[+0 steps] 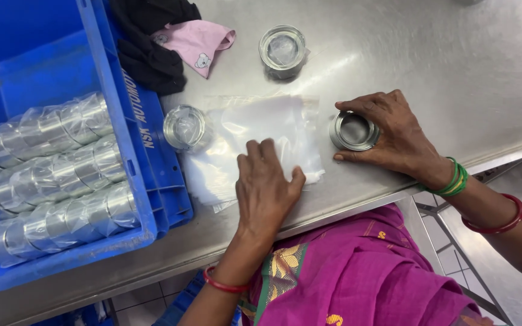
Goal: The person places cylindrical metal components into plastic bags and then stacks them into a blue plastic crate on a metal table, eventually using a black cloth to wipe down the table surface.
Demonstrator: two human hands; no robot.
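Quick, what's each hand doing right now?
Left hand: open, flat on the clear plastic bags.
Right hand: closed around the bare shiny metal ring on the steel table.

— What am I working at?
— A steel table, brushed, catching soft glare from overhead light.
— And under my knees?
— Pale floor tiles, plus the table's metal frame slanting down on my right, grey floor beyond it
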